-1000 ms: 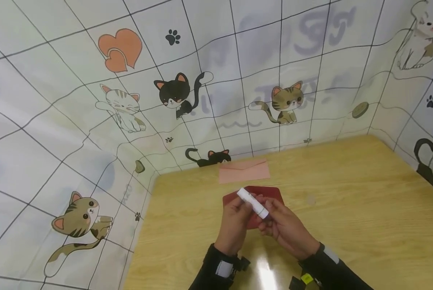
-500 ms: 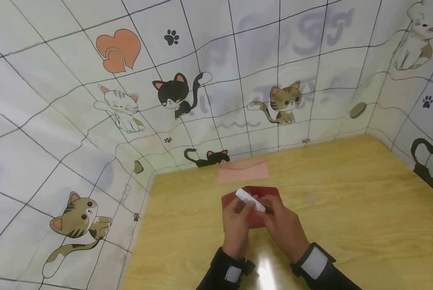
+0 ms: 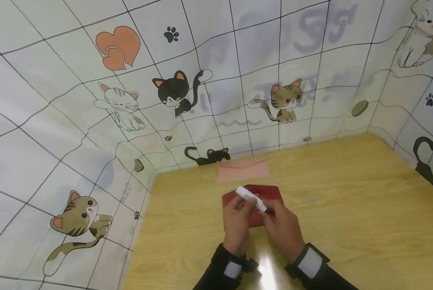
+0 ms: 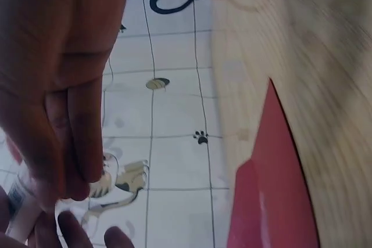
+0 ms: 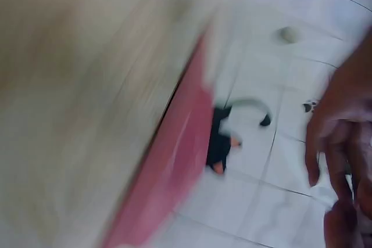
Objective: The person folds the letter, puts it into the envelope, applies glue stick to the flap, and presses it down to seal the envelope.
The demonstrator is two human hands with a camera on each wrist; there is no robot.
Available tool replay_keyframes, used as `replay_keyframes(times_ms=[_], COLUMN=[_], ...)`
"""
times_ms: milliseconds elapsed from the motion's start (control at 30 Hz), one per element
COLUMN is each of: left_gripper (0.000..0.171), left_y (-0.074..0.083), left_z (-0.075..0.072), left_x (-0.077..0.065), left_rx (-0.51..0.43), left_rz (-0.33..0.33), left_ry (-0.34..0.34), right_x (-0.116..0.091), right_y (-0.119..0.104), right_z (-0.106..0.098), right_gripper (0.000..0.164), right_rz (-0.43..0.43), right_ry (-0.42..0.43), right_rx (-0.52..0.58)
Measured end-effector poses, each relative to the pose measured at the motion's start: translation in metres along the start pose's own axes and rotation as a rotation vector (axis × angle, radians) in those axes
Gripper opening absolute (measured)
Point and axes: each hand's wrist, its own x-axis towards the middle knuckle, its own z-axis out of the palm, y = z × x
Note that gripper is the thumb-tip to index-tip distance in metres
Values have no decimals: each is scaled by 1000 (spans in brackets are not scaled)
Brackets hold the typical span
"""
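A white glue stick (image 3: 248, 194), slim and tube-shaped, is held tilted above a red envelope (image 3: 257, 220) on the table. My left hand (image 3: 237, 226) pinches its middle between thumb and fingers. At its lower right end my right hand (image 3: 286, 230) grips it, and the fingers hide that end. The envelope's flap is raised towards the far side. In the left wrist view, part of the white tube (image 4: 23, 212) shows at the lower left edge. The right wrist view is blurred.
Behind the red envelope a pink envelope (image 3: 243, 171) lies near the table's back edge. A small pale round spot (image 3: 310, 198) is on the wooden table (image 3: 361, 213) to the right. Cat-printed sheeting (image 3: 220, 100) encloses the back and sides.
My right hand has turned over the glue stick's lower end, its back now facing up, and covers more of that end. The left hand stays nearly in place. Both envelopes have not moved.
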Motion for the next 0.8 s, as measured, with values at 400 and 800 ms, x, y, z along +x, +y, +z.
replay_keyframes(times_ms=[400,800], left_gripper=[34,36], left_y=[7,-4], left_z=[-1,0], left_x=[9,10], left_rx=[-11,-56], left_rz=[-4,-14], left_ry=[-128,27], right_x=[18,26], right_y=[5,-2], right_z=[-22,-21], right_gripper=[22,17], right_rz=[402,-13], right_ry=[-350,-84], right_rx=[772,-134])
